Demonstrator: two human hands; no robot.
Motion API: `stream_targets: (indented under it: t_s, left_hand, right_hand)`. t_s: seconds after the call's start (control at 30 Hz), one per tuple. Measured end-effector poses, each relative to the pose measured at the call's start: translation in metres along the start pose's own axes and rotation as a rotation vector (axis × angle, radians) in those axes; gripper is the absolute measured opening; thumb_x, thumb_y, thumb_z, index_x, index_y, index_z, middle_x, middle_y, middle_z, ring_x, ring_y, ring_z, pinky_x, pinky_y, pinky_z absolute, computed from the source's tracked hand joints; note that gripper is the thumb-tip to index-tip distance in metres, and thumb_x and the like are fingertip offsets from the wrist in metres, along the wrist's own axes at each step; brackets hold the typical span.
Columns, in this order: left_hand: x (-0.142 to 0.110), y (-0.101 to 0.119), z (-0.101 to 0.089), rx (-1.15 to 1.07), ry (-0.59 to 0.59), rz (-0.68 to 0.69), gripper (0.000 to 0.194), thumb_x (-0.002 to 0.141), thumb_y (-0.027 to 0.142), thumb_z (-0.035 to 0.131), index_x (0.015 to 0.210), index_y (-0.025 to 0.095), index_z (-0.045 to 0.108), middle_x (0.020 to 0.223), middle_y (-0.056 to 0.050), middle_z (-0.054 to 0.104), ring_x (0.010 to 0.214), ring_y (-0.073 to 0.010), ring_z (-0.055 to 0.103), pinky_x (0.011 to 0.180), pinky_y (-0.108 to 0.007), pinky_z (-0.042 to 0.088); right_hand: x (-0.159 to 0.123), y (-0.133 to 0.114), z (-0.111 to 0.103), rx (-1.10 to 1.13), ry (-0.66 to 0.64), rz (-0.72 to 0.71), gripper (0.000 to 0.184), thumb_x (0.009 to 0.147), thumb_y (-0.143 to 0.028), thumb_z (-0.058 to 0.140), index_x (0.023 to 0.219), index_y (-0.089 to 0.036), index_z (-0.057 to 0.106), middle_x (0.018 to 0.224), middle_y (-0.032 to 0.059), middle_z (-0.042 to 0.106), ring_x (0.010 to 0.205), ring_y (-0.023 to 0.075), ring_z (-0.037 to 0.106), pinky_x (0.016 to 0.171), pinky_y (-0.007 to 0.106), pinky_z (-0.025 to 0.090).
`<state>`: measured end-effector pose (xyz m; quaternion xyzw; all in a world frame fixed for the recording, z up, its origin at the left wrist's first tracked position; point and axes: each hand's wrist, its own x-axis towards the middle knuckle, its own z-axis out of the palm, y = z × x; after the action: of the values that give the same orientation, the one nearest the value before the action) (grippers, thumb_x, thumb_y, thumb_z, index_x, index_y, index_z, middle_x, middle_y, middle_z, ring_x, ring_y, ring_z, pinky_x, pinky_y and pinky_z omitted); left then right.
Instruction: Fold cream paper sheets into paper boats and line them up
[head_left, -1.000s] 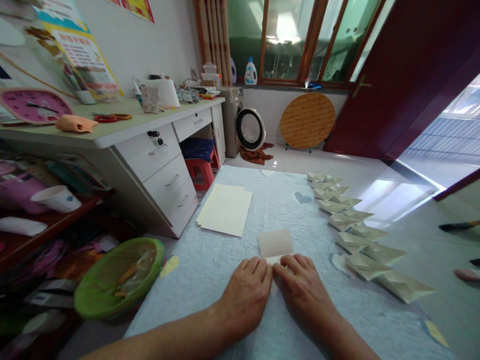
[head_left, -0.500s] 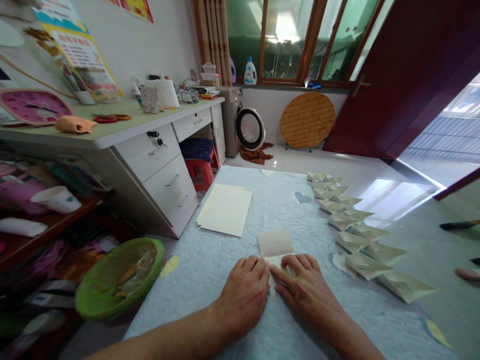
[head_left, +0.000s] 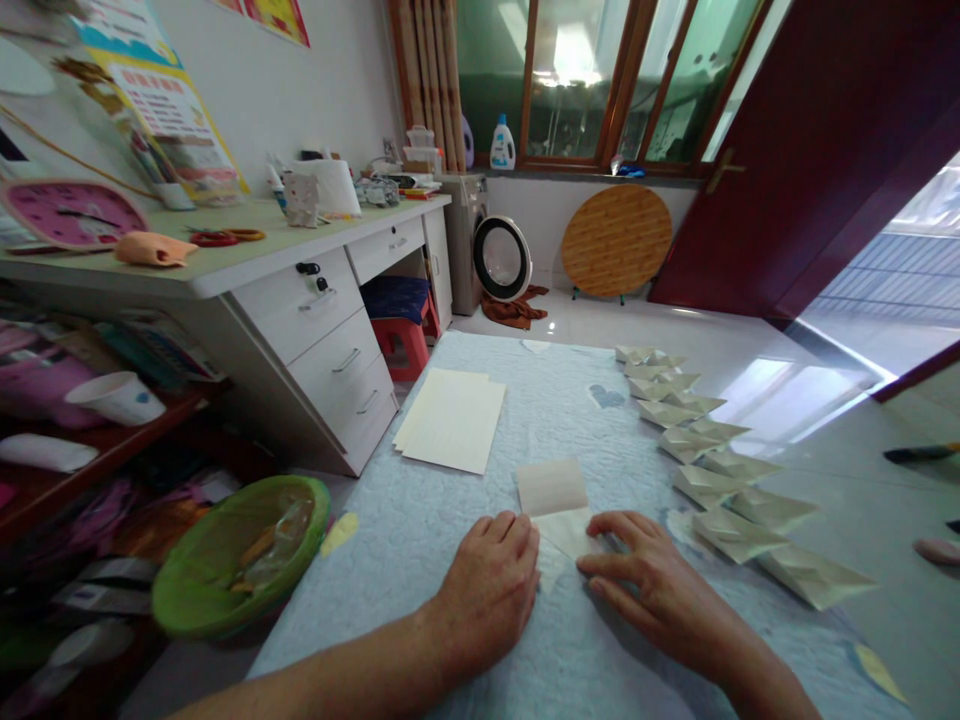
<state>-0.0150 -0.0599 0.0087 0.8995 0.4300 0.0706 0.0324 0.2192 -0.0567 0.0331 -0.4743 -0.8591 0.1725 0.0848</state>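
Observation:
A partly folded sheet of cream paper [head_left: 553,487] lies on the quilted light-blue cover, with a flat rectangular flap at the far end and a slanting fold on the near part. My left hand [head_left: 491,570] presses down on its left edge, fingers close together and bent; the fingertips are partly hidden. On the right side of the sheet, my right hand [head_left: 652,575] rests its fingertips, with its fingers apart. Along the right edge stand folded paper boats [head_left: 739,530], several of them in a double row. Flat sheets of paper [head_left: 454,420] lie stacked at the left, beyond my hands.
The blue cover [head_left: 390,600] spreads under everything. Left of it sit a green basket [head_left: 169,590] and a white desk [head_left: 330,330] with drawers. A red stool [head_left: 401,335], a washing machine with an open door [head_left: 502,258] and a round wooden tabletop [head_left: 616,240] are farther back.
My right hand has slid right across the paper, away from my left hand, and its fingers have spread, baring more of the folded part. My left hand has stayed in place.

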Motion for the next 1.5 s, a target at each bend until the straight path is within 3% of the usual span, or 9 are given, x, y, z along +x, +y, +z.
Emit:
stream_targets:
  t_s: [0.33,0.5,0.6,0.77,0.87,1.03,1.23,1.37,1.5]
  left_hand:
    - [-0.001,-0.001,0.003,-0.019,-0.011,-0.024,0.032,0.094,0.024,0.049,0.124,0.012,0.053,0.11,-0.01,0.06,0.099,-0.0258,0.052,0.087,-0.04,0.048]
    - [-0.001,-0.001,0.002,-0.04,-0.018,-0.035,0.033,0.093,0.025,0.05,0.125,0.014,0.052,0.11,-0.01,0.059,0.1,-0.026,0.051,0.09,-0.042,0.047]
    - [0.0,-0.002,0.001,-0.067,-0.016,-0.044,0.033,0.093,0.025,0.051,0.124,0.015,0.052,0.111,-0.009,0.058,0.102,-0.0263,0.051,0.092,-0.043,0.047]
    - [0.001,-0.003,0.002,-0.092,0.002,-0.037,0.031,0.094,0.025,0.05,0.124,0.016,0.053,0.113,-0.01,0.058,0.103,-0.0268,0.05,0.093,-0.044,0.047]
    - [0.001,-0.004,0.002,-0.1,0.006,-0.034,0.033,0.093,0.024,0.051,0.124,0.016,0.053,0.112,-0.01,0.058,0.102,-0.027,0.05,0.092,-0.045,0.047]
    - [0.001,-0.005,0.003,-0.125,0.027,-0.042,0.038,0.092,0.033,0.056,0.126,0.016,0.054,0.113,-0.01,0.059,0.101,-0.0275,0.051,0.091,-0.046,0.049]
    - [0.002,-0.01,0.007,-0.165,0.168,-0.026,0.053,0.092,0.045,0.057,0.136,0.016,0.049,0.131,-0.014,0.054,0.118,-0.0307,0.048,0.102,-0.05,0.044]
    - [0.003,-0.014,0.008,-0.184,0.217,0.063,0.06,0.093,0.047,0.054,0.141,0.013,0.044,0.139,-0.017,0.051,0.127,-0.0324,0.046,0.106,-0.052,0.041]
    - [0.005,-0.014,0.009,-0.199,0.181,0.089,0.054,0.092,0.041,0.057,0.138,0.014,0.047,0.141,-0.015,0.052,0.129,-0.0315,0.046,0.108,-0.051,0.041]
  right_hand:
    - [-0.005,0.012,-0.007,0.173,0.001,0.001,0.024,0.093,-0.034,0.056,0.078,-0.028,0.073,0.119,0.0042,0.062,0.115,0.0233,0.054,0.102,0.043,0.043]
    - [0.009,0.02,0.012,0.307,0.242,0.13,0.02,0.091,-0.031,0.05,0.081,-0.022,0.065,0.099,0.0073,0.065,0.097,0.0219,0.061,0.089,0.038,0.05]
    - [0.018,0.021,0.026,0.382,0.424,0.287,0.035,0.084,-0.034,0.053,0.115,-0.02,0.06,0.113,0.0114,0.065,0.1,0.0244,0.062,0.087,0.04,0.051]
    - [0.041,0.018,0.035,0.594,0.374,0.404,0.072,0.074,-0.031,0.06,0.141,-0.019,0.037,0.124,0.0119,0.062,0.076,0.0172,0.063,0.07,0.033,0.053]
    - [0.062,0.02,0.032,0.653,0.377,0.495,0.077,0.068,-0.025,0.064,0.139,-0.017,0.035,0.106,0.006,0.066,0.057,0.0113,0.055,0.059,0.027,0.048]
    - [0.082,0.022,0.022,0.719,0.328,0.568,0.052,0.066,-0.021,0.063,0.117,-0.015,0.053,0.061,-0.0089,0.051,0.053,0.0116,0.051,0.049,0.021,0.036]
    - [0.067,0.009,0.01,0.94,0.192,0.654,0.019,0.072,-0.025,0.056,0.09,-0.019,0.055,0.052,-0.0067,0.054,0.043,0.0126,0.052,0.04,0.021,0.036]
    - [0.051,-0.01,0.005,1.113,0.177,0.678,0.032,0.07,-0.027,0.058,0.1,-0.019,0.052,0.073,-0.001,0.066,0.054,0.0153,0.064,0.045,0.024,0.048]
    - [0.042,-0.014,0.007,1.109,0.058,0.65,0.042,0.071,-0.025,0.055,0.112,-0.019,0.048,0.076,0.0002,0.067,0.052,0.016,0.064,0.043,0.024,0.046]
